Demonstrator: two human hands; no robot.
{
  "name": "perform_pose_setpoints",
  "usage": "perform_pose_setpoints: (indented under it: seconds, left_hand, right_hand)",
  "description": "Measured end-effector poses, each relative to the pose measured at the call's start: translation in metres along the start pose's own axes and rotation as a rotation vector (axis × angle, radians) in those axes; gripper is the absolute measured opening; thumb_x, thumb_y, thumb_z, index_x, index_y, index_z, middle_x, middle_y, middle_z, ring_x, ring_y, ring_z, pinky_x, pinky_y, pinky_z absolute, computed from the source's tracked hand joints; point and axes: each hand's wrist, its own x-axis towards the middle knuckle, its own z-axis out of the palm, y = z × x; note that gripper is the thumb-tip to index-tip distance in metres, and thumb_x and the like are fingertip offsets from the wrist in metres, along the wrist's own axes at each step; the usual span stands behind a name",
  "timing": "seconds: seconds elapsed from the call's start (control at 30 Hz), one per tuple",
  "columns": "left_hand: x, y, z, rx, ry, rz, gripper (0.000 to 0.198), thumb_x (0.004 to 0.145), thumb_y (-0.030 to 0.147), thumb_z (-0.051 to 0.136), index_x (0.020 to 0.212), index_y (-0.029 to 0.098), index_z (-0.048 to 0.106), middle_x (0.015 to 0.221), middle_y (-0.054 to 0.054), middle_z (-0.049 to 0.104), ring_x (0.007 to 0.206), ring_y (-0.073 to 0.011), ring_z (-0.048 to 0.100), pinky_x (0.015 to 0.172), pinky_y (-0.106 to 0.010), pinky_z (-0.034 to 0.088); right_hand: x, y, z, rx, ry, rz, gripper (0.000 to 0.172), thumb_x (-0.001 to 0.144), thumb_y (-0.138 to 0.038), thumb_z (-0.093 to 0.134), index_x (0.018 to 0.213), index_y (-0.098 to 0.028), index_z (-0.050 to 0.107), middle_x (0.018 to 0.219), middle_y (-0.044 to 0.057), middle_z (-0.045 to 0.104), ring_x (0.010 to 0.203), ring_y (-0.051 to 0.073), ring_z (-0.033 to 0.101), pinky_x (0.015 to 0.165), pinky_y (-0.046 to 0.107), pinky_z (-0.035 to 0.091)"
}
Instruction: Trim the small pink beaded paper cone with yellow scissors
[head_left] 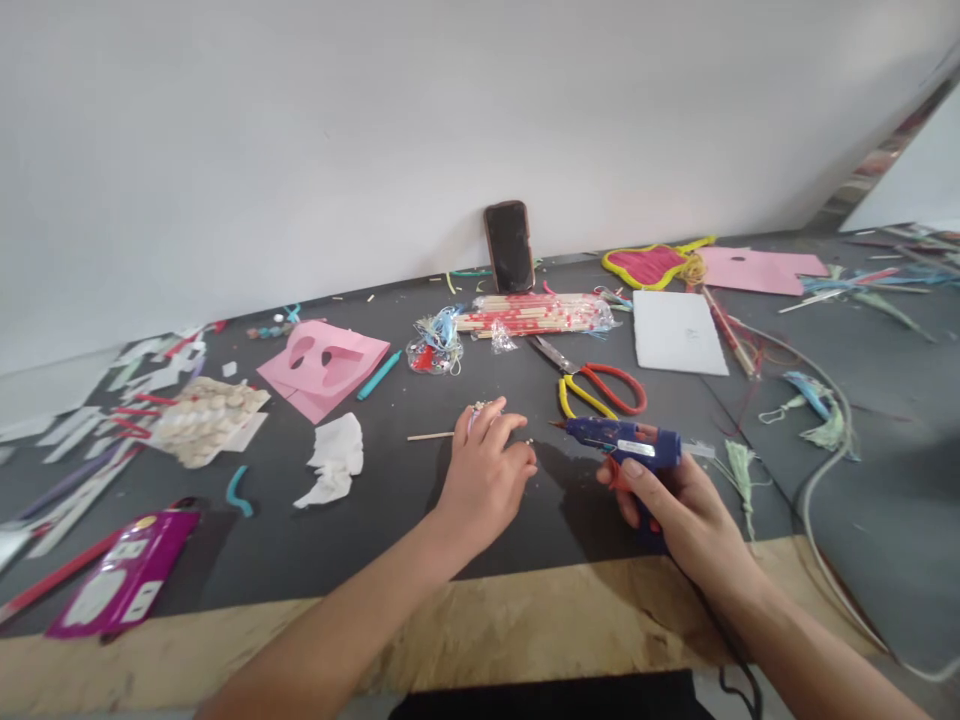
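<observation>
My right hand [686,505] is wrapped around a blue hot glue gun [622,440], its fingers at the red trigger. The nozzle points left, toward my left hand [487,480]. That hand is low over the dark tabletop with curled fingers, around a small, pale purple beaded thing that they mostly cover. A thin wooden stick [430,436] sticks out to the left from behind the fingers. Just beyond the glue gun lie scissors [600,385] with red and yellow handles, touching neither hand.
A phone [510,245] leans on the wall. Before it lie bagged red-and-cream sticks [536,314]. Pink cut paper [326,365], crumpled tissue [334,458] and a purple packet [124,575] lie left. A white card [679,332], tassels [741,478] and a pale cable [817,480] are right.
</observation>
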Motion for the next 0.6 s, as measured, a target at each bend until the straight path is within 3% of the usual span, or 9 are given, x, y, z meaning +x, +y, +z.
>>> perform_pose_setpoints:
  seconds: [0.17, 0.27, 0.43, 0.6]
  left_hand:
    - [-0.002, -0.003, 0.000, -0.061, 0.027, -0.023, 0.017, 0.086, 0.012, 0.051, 0.079, 0.019, 0.065, 0.112, -0.008, 0.062, 0.127, -0.0296, 0.041, 0.104, -0.054, 0.027]
    - [-0.005, -0.008, -0.009, -0.256, 0.071, -0.149, 0.014, 0.086, 0.014, 0.051, 0.080, 0.018, 0.063, 0.109, -0.010, 0.062, 0.125, -0.0278, 0.044, 0.102, -0.047, 0.033]
    - [-0.011, -0.007, -0.026, -0.911, 0.191, -0.477, 0.012, 0.088, 0.027, 0.054, 0.084, 0.018, 0.061, 0.110, -0.008, 0.063, 0.113, -0.0208, 0.054, 0.096, -0.034, 0.040]
    - [-0.012, 0.000, -0.026, -1.551, 0.144, -0.631, 0.015, 0.084, 0.032, 0.062, 0.086, 0.018, 0.063, 0.098, -0.005, 0.065, 0.097, -0.0160, 0.060, 0.072, -0.022, 0.047]
  right_hand:
    - [-0.001, 0.000, -0.003, 0.005, -0.001, -0.019, 0.029, 0.085, -0.044, 0.057, 0.098, -0.020, 0.050, 0.079, 0.003, 0.064, 0.050, 0.009, 0.047, 0.045, 0.023, 0.037]
    - [-0.010, -0.004, -0.001, 0.053, 0.033, 0.003, 0.027, 0.085, -0.044, 0.056, 0.094, -0.020, 0.052, 0.079, 0.003, 0.063, 0.051, 0.008, 0.047, 0.045, 0.022, 0.037]
    - [-0.034, -0.005, 0.019, 0.241, 0.098, 0.018, 0.038, 0.085, -0.042, 0.056, 0.117, -0.025, 0.042, 0.082, 0.002, 0.063, 0.051, 0.010, 0.050, 0.045, 0.023, 0.041]
    - [-0.041, 0.004, 0.027, 0.337, 0.138, -0.083, 0.033, 0.087, -0.038, 0.053, 0.116, -0.026, 0.042, 0.079, 0.002, 0.063, 0.048, 0.010, 0.050, 0.043, 0.022, 0.040]
